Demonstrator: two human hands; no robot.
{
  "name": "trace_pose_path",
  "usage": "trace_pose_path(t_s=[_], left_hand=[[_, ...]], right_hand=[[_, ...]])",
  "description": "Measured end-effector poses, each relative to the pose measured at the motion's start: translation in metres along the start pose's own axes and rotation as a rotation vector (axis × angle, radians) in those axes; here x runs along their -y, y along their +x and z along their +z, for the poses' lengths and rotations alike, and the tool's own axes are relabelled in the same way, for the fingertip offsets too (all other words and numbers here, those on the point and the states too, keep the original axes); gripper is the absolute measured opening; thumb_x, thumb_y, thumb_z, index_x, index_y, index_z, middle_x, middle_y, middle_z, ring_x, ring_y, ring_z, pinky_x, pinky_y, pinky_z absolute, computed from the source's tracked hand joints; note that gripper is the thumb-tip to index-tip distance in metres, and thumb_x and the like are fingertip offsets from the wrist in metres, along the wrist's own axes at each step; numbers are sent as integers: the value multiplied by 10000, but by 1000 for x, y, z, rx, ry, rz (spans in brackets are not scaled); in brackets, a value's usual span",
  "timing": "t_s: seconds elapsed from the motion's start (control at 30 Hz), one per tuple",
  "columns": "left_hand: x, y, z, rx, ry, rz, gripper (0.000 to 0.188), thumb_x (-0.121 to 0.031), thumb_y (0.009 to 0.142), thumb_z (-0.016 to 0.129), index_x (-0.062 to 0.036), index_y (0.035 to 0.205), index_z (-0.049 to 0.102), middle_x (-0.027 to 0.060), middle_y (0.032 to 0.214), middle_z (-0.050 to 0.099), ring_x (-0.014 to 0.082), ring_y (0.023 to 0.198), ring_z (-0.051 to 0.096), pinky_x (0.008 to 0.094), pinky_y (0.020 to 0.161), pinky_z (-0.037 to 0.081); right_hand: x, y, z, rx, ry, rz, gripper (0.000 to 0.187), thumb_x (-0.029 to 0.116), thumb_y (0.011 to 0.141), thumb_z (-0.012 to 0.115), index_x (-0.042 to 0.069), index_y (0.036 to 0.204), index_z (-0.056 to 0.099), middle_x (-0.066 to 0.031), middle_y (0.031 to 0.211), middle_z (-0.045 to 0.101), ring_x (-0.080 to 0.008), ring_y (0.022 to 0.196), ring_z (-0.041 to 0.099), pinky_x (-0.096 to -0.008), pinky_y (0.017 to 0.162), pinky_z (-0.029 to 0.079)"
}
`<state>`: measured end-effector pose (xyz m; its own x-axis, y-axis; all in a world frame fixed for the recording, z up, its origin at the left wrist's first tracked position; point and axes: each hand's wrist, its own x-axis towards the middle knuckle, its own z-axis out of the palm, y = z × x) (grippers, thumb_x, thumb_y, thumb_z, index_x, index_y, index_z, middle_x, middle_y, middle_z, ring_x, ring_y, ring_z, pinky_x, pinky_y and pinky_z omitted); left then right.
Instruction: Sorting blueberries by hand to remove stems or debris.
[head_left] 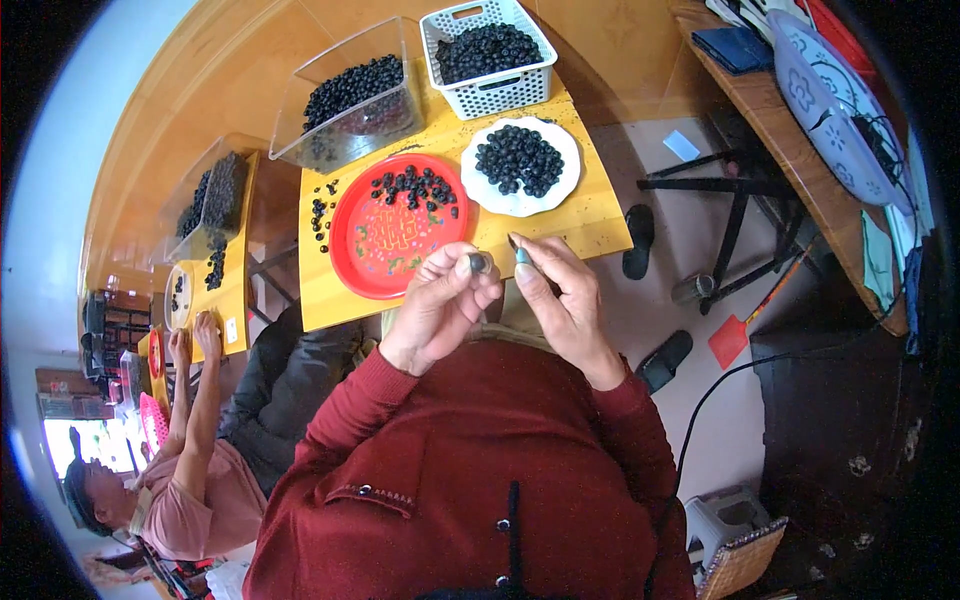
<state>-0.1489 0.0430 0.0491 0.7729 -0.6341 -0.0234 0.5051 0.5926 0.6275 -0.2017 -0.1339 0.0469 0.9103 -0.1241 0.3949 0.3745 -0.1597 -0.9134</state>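
My left hand (440,305) is raised just in front of the red plate, thumb and fingers pinching a small dark round piece (478,262). Close beside it, my right hand (566,305) grips a small teal tool (523,257) with a thin dark tip; most of it is hidden by the fingers. Dark round berry-like pieces lie along the far side of the red plate (350,262). A white scalloped plate (517,203) to its right bears a heap of similar dark pieces. Their exact kind cannot be made out.
At the back of the yellow table (600,215) stand a clear bin (290,140) and a white perforated basket (500,95), both holding dark pieces. Another person (200,500) works at a table on the left. A black cable (720,368) hangs at right; slippers (664,362) lie below.
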Motion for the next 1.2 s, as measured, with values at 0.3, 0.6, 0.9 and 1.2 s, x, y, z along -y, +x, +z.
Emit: trace_pose_path(t_s=[0.3,0.6,0.9,1.2], left_hand=[[10,-1,-4,-110,54,-25,134,-141,946,622,-85,1068,633,39,1029,664,149,953,633,329,867,538],[7,-7,-12,-43,42,-72,151,-115,929,642,-58,1069,642,52,965,683,152,871,659,324,796,565],[-35,35,-73,-360,945,219,102,-75,894,687,-11,973,693,11,793,681,50,744,600,226,696,506],[-57,73,-90,-416,1738,399,156,-100,791,729,-9,917,705,160,844,704,234,743,699,333,666,538]], right_hand=[[-5,-1,17,-32,74,-17,287,214,898,686,-39,1029,651,-120,893,617,-219,851,627,-304,719,479],[-8,-8,14,-20,432,339,148,152,953,622,22,886,646,61,747,561,1,649,452,-208,560,369],[-57,-35,12,-119,258,300,178,195,959,627,19,965,649,100,649,447,14,532,347,-188,464,254],[-52,-51,-4,-201,247,388,178,169,936,640,-8,924,655,47,699,522,-27,654,433,-225,565,349]])
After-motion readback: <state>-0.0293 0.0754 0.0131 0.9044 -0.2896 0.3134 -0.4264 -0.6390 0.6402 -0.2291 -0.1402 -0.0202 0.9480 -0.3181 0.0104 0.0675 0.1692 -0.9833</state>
